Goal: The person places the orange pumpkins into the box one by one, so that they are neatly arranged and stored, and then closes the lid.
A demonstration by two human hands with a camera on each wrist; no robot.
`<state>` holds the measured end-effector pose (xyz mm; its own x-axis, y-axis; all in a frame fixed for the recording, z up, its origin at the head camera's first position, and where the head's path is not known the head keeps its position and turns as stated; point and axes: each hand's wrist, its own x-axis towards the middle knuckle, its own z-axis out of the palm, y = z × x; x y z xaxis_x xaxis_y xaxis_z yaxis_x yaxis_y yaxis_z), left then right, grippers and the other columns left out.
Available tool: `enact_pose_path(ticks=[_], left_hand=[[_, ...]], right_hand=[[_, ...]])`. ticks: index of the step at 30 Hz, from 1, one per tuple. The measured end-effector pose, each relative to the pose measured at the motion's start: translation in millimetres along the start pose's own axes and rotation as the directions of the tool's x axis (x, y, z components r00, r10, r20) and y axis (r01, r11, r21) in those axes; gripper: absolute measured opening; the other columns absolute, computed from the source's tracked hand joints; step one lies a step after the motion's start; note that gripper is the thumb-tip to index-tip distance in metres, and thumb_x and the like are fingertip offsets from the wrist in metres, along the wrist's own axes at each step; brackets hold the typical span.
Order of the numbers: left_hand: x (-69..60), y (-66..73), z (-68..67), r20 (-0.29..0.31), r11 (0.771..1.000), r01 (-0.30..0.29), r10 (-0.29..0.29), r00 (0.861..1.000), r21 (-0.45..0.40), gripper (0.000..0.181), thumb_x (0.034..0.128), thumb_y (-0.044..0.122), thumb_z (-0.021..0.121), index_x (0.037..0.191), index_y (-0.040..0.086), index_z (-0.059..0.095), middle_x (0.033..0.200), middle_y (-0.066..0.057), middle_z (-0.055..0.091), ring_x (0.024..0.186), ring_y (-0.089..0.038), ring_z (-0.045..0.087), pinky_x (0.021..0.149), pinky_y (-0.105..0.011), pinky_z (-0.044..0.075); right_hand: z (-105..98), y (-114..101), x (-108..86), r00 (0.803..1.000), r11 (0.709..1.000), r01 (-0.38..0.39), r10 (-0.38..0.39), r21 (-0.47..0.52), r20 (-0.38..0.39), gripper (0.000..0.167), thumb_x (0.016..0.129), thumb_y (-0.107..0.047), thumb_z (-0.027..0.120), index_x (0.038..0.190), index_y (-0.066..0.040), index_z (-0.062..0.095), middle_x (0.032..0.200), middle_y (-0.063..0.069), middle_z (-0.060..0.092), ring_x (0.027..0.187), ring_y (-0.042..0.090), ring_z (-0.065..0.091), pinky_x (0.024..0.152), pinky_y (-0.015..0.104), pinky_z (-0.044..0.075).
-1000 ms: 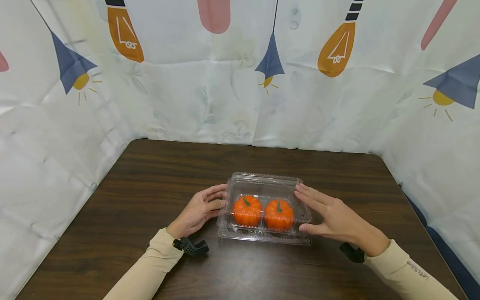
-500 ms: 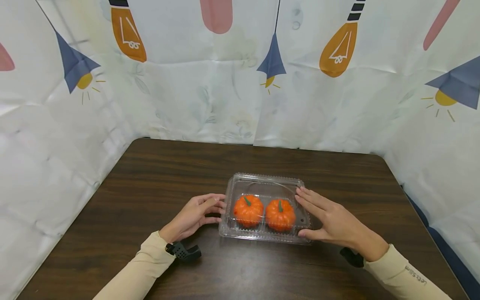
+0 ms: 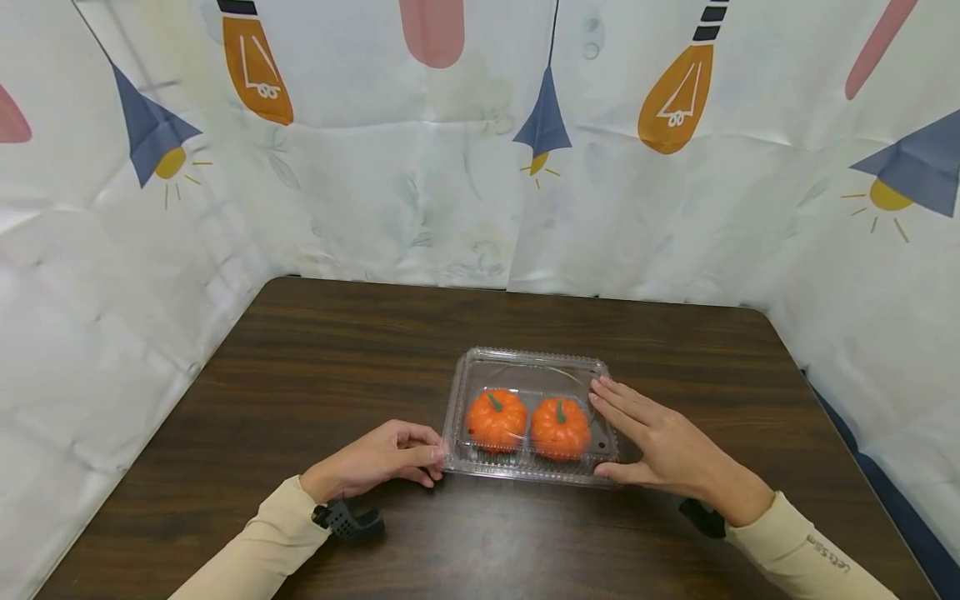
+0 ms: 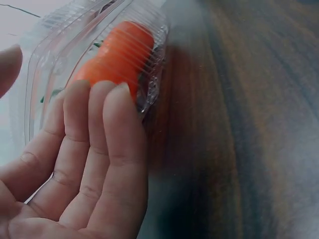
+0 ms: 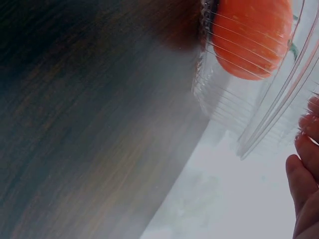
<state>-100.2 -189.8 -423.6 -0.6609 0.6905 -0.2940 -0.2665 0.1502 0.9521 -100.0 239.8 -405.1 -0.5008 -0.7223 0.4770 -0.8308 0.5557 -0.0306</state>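
Note:
A clear plastic clamshell container (image 3: 531, 473) sits on the dark wooden table, its lid lying over the base. Inside are two small orange pumpkins, a left one (image 3: 497, 421) and a right one (image 3: 560, 429), with green stems. My left hand (image 3: 382, 460) is at the container's near left corner, fingers bent and thumb by the rim, pinching there. In the left wrist view, the left hand's fingers (image 4: 122, 124) partly cover the pumpkins. My right hand (image 3: 667, 442) rests along the container's right side with fairly straight, spread fingers. Only part of the right hand (image 5: 306, 149) shows in the right wrist view.
The brown wood-grain table (image 3: 337, 350) has rounded far corners. A white curtain (image 3: 420, 208) printed with lamps and bulbs hangs behind it and at both sides. Dark straps with small mounts, such as the left wrist strap (image 3: 348, 521), circle both wrists.
My left hand has moved down along the container's left side to its near left corner, and its fingers have bent. The right hand has hardly moved. The lid looks slightly lower at the front.

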Motion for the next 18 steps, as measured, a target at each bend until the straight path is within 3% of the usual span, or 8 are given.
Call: enact_pose_path(ticks=[5, 12, 18], left_hand=[[0.1, -2.0, 3.1, 0.015, 1.0, 0.008, -0.009, 1.0, 0.02, 0.028, 0.1052, 0.024, 0.061, 0.111, -0.004, 0.066, 0.096, -0.002, 0.068, 0.092, -0.014, 0.07, 0.085, -0.026, 0.063], [1.4, -0.6, 9.3, 0.017, 0.998, 0.011, -0.012, 1.0, 0.07, 0.04, 0.1071, 0.022, 0.056, 0.111, -0.018, 0.062, 0.091, -0.003, 0.067, 0.08, -0.01, 0.068, 0.076, -0.023, 0.062], [3.3, 0.4, 14.7, -0.011, 0.991, 0.009, -0.008, 1.0, 0.131, 0.037, 0.1068, 0.018, 0.051, 0.104, -0.016, 0.066, 0.085, -0.005, 0.065, 0.067, -0.007, 0.061, 0.063, -0.02, 0.055]], right_hand=[[1.3, -0.9, -0.7, 1.0, 1.0, 0.007, -0.007, -0.012, -0.003, 0.088, 0.096, -0.071, 0.052, 0.145, 0.001, 0.057, 0.159, 0.014, 0.05, 0.159, 0.012, 0.031, 0.129, 0.012, 0.012], [0.9, -1.9, -2.2, 1.0, 1.0, -0.008, 0.008, -0.01, 0.003, 0.091, 0.095, -0.073, 0.051, 0.146, 0.002, 0.056, 0.154, 0.019, 0.054, 0.16, 0.011, 0.027, 0.129, 0.012, 0.011], [-4.6, -0.3, -7.0, 0.999, 0.997, -0.039, 0.04, 0.06, -0.005, 0.092, 0.093, -0.07, 0.056, 0.149, 0.002, 0.051, 0.16, 0.017, 0.048, 0.16, 0.008, 0.025, 0.128, 0.01, 0.015]])
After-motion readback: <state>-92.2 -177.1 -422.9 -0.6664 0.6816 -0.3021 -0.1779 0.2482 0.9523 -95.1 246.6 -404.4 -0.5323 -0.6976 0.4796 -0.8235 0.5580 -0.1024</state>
